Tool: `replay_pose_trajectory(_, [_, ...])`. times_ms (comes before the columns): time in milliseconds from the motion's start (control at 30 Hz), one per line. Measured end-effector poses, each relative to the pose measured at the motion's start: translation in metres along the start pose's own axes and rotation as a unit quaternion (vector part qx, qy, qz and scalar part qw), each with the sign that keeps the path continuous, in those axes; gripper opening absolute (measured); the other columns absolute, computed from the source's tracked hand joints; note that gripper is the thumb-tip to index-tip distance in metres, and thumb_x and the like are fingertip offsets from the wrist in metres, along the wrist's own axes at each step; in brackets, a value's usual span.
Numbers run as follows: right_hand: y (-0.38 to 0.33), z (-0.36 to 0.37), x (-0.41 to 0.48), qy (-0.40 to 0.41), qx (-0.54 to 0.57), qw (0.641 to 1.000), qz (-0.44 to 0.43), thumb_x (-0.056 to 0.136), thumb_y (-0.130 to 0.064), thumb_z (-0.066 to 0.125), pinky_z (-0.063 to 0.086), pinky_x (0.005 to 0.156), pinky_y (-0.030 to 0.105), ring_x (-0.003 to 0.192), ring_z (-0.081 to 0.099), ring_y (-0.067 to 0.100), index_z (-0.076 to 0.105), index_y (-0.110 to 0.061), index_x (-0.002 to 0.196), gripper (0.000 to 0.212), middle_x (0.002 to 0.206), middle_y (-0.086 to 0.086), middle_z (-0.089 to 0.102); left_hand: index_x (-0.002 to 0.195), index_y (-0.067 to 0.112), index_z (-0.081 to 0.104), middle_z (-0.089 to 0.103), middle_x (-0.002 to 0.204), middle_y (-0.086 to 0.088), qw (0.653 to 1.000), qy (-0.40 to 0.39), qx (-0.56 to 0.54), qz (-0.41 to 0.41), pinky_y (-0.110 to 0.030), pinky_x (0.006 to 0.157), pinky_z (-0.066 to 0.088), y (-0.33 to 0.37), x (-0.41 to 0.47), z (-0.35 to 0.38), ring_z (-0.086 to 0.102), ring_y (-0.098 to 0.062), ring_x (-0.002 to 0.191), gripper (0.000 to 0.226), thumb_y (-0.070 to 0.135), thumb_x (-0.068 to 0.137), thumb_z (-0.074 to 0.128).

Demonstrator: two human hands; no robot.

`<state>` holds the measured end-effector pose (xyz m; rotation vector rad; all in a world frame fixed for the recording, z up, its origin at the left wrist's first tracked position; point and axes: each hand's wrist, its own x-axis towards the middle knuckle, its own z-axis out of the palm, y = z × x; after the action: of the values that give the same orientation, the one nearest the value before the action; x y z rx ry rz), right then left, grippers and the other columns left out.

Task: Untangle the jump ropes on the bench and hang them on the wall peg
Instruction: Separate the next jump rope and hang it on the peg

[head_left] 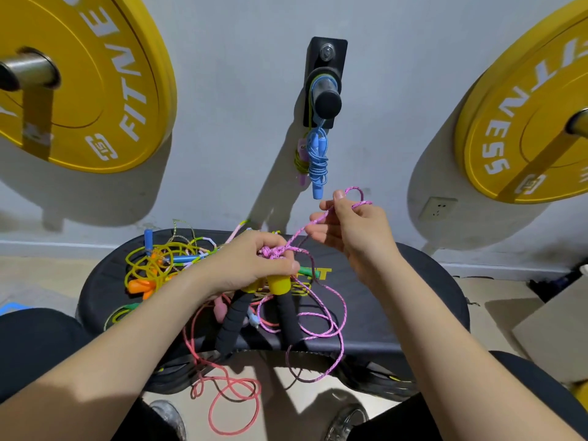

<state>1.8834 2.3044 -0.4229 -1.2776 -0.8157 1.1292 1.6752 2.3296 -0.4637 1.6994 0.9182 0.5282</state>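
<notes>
Pink jump rope (313,221) spills off the padded surface (397,297). Left hand (251,262), fingers clamped on its knot; right hand (346,230), at two o'clock, pinches a strand. Pulling hard may tighten the knot. Wall peg (326,100) at twelve.

Black bench (397,316) carries tangled jump ropes (159,265)

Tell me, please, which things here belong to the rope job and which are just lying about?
Job: pink rope, held by left hand and right hand; tangled ropes; bench; wall peg; blue rope hanging there.
Lying about: yellow weight plates; wall socket.
</notes>
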Motion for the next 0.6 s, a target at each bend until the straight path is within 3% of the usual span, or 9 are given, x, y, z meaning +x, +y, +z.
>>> replay_pose_trajectory(100, [-0.006,-0.018,0.011,0.053,-0.245,0.968,-0.031,0.107,-0.032,0.055,0.066,0.058,0.048,0.059,0.076,0.036,0.069,0.01,0.09,0.048,0.07,0.02,0.075,0.088,0.014,0.075,0.071,0.072,-0.002,0.999,0.002,0.036,0.017,-0.019,0.062,0.049,0.016,0.003,-0.014,0.062,-0.012,0.065,0.011,0.019,0.089,0.084])
replay_pose_trajectory(167, [-0.013,-0.03,0.013,0.028,-0.428,0.903,-0.013,0.099,-0.025,0.057,0.066,0.062,0.054,0.057,0.075,0.04,0.066,0.015,0.085,0.043,0.064,0.023,0.073,0.086,0.02,0.078,0.071,0.071,0.004,0.995,0.024,0.098,0.021,-0.019,0.064,0.048,0.029,0.005,-0.024,0.061,-0.007,0.063,0.009,0.017,0.085,0.086])
replay_pose_trajectory(267, [-0.028,-0.031,0.007,-0.016,-0.616,0.788,0.015,0.091,-0.021,0.059,0.066,0.068,0.049,0.068,0.076,0.04,0.061,0.004,0.083,0.026,0.071,0.024,0.072,0.087,0.028,0.075,0.074,0.074,0.002,0.979,0.055,0.195,0.027,-0.029,0.061,0.051,0.048,0.01,-0.034,0.062,-0.012,0.059,0.015,0.022,0.08,0.087])
replay_pose_trajectory(333, [-0.037,-0.016,0.008,-0.023,-0.665,0.744,-0.055,0.091,-0.019,0.057,0.062,0.071,0.039,0.079,0.075,0.033,0.061,-0.001,0.09,0.019,0.083,0.022,0.072,0.096,0.033,0.066,0.073,0.077,0.003,0.961,0.071,0.265,0.036,-0.035,0.059,0.053,0.057,0.014,-0.038,0.062,-0.012,0.058,0.032,0.028,0.073,0.088])
replay_pose_trajectory(400, [-0.043,0.005,0.012,-0.069,-0.643,0.745,-0.16,0.091,-0.016,0.056,0.055,0.079,0.037,0.096,0.068,0.035,0.066,-0.002,0.111,0.027,0.095,0.015,0.074,0.112,0.032,0.05,0.072,0.078,0.003,0.96,0.061,0.27,0.037,-0.035,0.055,0.052,0.064,0.019,-0.038,0.061,-0.012,0.056,0.058,0.027,0.069,0.089])
replay_pose_trajectory(467, [-0.044,0.027,0.011,-0.142,-0.573,0.782,-0.198,0.093,-0.017,0.056,0.045,0.076,0.032,0.092,0.063,0.026,0.065,-0.009,0.127,0.036,0.086,0.0,0.07,0.125,0.028,0.038,0.073,0.077,0.002,0.964,0.046,0.256,0.055,-0.034,0.059,0.052,0.067,0.027,-0.039,0.064,-0.017,0.06,0.077,0.019,0.067,0.088])
replay_pose_trajectory(533, [-0.039,0.04,0.013,-0.193,-0.526,0.811,-0.169,0.098,-0.022,0.053,0.043,0.073,0.031,0.092,0.059,0.021,0.062,-0.012,0.129,0.034,0.087,-0.003,0.065,0.136,0.025,0.032,0.072,0.072,0.0,0.96,0.055,0.264,0.075,-0.032,0.063,0.051,0.066,0.034,-0.04,0.065,-0.018,0.065,0.091,0.013,0.066,0.089])
replay_pose_trajectory(600, [-0.029,0.04,0.02,-0.216,-0.514,0.817,-0.147,0.105,-0.027,0.049,0.05,0.084,0.039,0.096,0.062,0.022,0.063,-0.009,0.117,0.026,0.097,0.003,0.067,0.143,0.024,0.028,0.07,0.07,-0.001,0.956,0.072,0.276,0.072,-0.029,0.061,0.05,0.06,0.039,-0.042,0.065,-0.016,0.066,0.101,0.013,0.064,0.089])
